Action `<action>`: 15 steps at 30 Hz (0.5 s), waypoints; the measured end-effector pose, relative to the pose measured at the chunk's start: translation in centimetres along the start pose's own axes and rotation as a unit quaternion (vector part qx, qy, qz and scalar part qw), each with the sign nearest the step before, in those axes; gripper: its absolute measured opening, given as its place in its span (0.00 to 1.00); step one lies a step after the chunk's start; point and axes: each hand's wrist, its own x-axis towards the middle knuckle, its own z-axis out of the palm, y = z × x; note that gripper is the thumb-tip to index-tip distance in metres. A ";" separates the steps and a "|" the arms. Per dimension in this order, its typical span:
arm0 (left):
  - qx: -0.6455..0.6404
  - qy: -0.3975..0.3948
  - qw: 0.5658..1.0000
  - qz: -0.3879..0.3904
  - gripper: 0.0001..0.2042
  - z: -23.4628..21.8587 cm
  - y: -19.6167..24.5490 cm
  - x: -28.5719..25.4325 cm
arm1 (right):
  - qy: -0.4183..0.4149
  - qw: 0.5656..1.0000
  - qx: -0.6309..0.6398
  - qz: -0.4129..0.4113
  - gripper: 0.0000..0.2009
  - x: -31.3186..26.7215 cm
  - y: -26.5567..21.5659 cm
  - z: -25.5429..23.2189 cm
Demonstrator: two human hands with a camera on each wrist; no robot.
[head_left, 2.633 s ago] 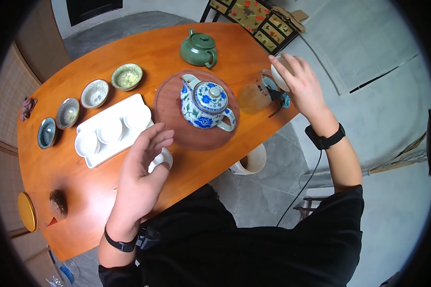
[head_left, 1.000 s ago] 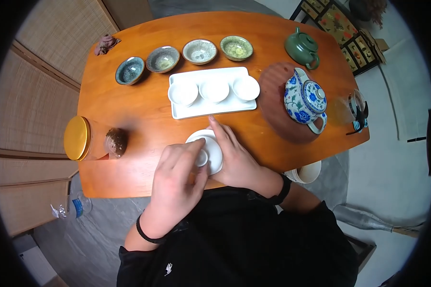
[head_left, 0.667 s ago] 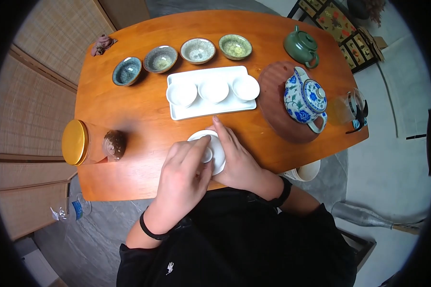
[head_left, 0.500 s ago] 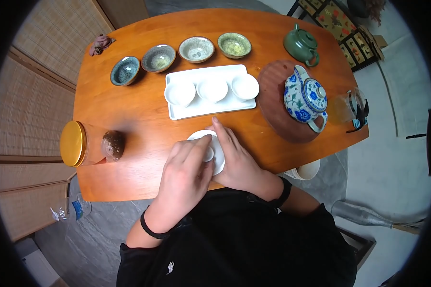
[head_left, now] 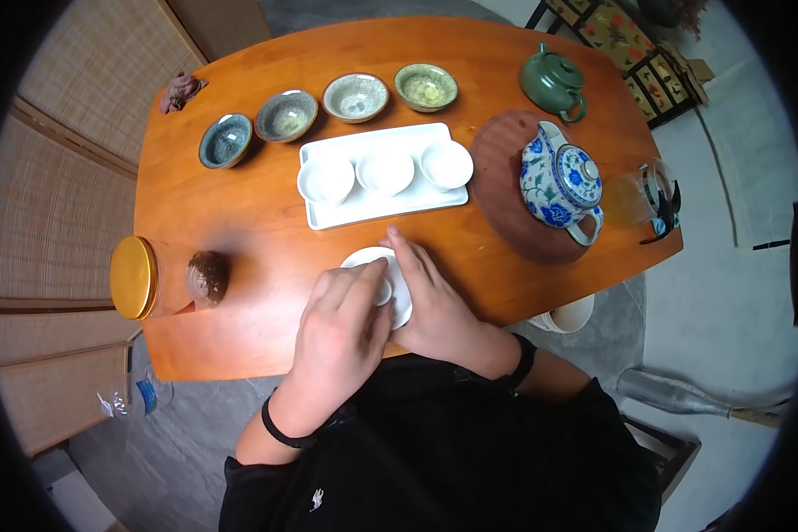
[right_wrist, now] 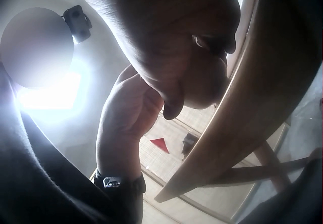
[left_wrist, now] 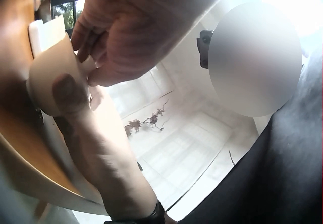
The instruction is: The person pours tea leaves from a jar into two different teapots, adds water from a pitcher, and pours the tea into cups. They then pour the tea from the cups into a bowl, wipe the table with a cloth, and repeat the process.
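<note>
A white lidded bowl [head_left: 401, 297] stands near the table's front edge, between both hands. My left hand [head_left: 337, 319] comes over it, finger and thumb pinching the round knob of the lid [head_left: 384, 292]. My right hand [head_left: 443, 315] grips the bowl's right side. In the left wrist view, the bowl [left_wrist: 43, 80] has the right hand [left_wrist: 108, 156] against its side and the left hand [left_wrist: 136, 32] above. The bowl [right_wrist: 202, 85] is dark in the right wrist view, partly behind the right hand [right_wrist: 166, 37]. What the bowl contains is hidden.
Beyond the hands lies a white tray [head_left: 390, 207] with three white cups. Several glazed bowls [head_left: 354, 97] line up behind it. Rightward are a blue-and-white teapot [head_left: 554, 191] on a round board [head_left: 496, 164], a green teapot [head_left: 551, 84] and a glass pitcher [head_left: 629, 197]; leftward, a gold-lidded jar [head_left: 133, 277].
The right hand has come from beside the glass pitcher to the bowl, which it now grips. The left hand, earlier open above the table, pinches the lid's knob. Lately both have hardly moved.
</note>
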 end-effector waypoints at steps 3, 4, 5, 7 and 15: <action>0.006 -0.001 1.000 0.004 0.23 0.3 -0.1 -0.2 | -0.019 1.000 -0.001 0.014 0.58 -0.4 -0.6 -0.7; 0.009 0.000 1.000 0.007 0.23 0.3 -0.2 -0.3 | -0.029 0.999 -0.020 0.024 0.58 -0.8 -1.2 -1.4; 0.016 -0.002 1.000 0.006 0.23 0.2 -0.1 -0.2 | -0.038 0.998 -0.039 0.032 0.57 -1.1 -1.8 -2.3; 0.033 -0.008 0.999 0.002 0.24 -0.5 0.7 0.0 | -0.019 0.997 -0.044 0.058 0.47 -2.0 -3.6 -4.6; -0.237 -0.136 0.962 0.027 0.33 -3.9 5.7 3.5 | 0.332 0.903 -0.242 0.127 0.24 -3.9 -0.8 -16.6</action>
